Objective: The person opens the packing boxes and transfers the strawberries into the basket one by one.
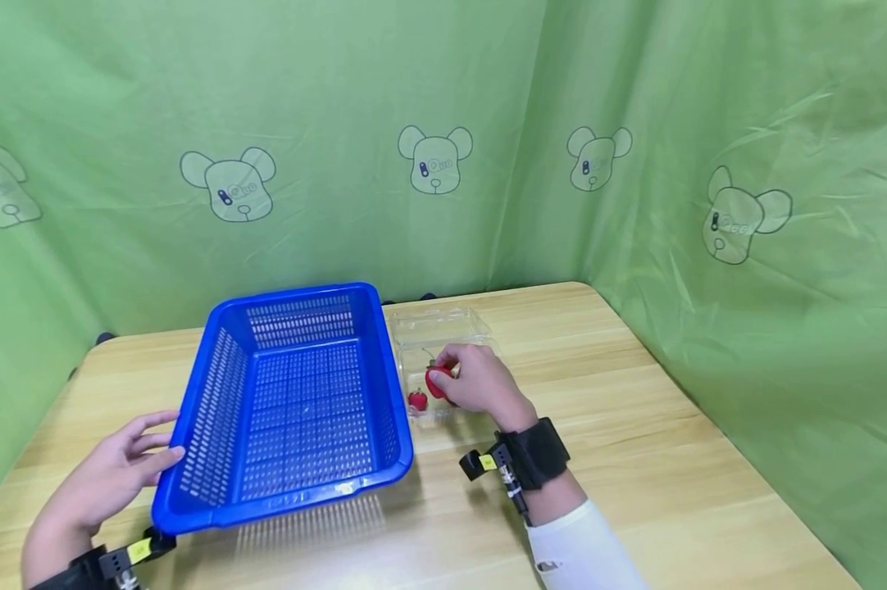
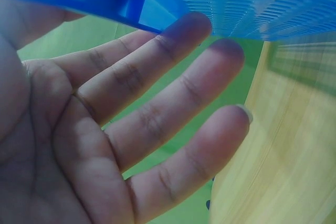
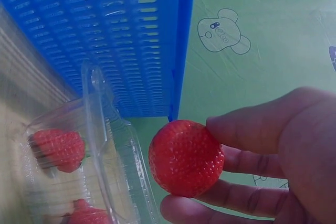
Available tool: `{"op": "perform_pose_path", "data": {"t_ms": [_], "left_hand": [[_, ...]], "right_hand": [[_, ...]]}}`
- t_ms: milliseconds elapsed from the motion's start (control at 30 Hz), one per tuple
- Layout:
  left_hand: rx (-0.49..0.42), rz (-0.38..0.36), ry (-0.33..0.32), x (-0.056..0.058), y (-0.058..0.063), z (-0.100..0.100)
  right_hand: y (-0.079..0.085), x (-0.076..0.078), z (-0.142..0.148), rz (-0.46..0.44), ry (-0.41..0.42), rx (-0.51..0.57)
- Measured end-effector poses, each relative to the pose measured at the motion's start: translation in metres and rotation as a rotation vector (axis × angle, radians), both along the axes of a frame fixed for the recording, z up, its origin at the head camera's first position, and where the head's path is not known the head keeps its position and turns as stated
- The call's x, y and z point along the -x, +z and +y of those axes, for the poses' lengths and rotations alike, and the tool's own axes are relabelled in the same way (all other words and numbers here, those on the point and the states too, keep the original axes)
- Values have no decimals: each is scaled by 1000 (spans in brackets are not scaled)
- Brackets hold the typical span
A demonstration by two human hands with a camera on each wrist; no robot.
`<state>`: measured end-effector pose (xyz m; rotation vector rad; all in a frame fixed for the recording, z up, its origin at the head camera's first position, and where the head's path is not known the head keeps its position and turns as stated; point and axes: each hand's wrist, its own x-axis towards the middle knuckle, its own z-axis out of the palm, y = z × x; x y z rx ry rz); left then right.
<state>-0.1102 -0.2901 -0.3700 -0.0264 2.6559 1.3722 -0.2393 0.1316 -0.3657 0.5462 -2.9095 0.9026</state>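
Observation:
On the left stands a blue perforated plastic basket (image 1: 398, 401), its near side raised above the table with a shadow below. My left hand (image 1: 115, 471) grips its left rim, thumb over the edge and fingers outside; in the left wrist view those fingers (image 2: 178, 106) stretch below the basket's edge. My right hand (image 1: 482, 381) pinches a large red strawberry (image 3: 185, 158) between thumb and fingers, above an open clear plastic box (image 1: 443, 319). Inside the box lie a strawberry (image 3: 59, 149) and, partly cut off in the right wrist view, another strawberry (image 3: 89, 214).
Everything stands on a light wooden table (image 1: 620, 442). Green curtain (image 1: 325, 205) with bear-head prints closes off the back and both sides. The clear box sits right beside the basket's right wall.

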Motion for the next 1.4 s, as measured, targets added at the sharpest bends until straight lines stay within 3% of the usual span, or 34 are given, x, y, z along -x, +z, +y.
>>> {"op": "perform_pose_path", "data": {"t_ms": [900, 1400], "left_hand": [[-29, 0, 2, 2, -5, -4], [-21, -13, 7, 1, -1, -1]], "right_hand": [[9, -10, -4, 88, 46, 24], [12, -17, -10, 85, 61, 83]]}}
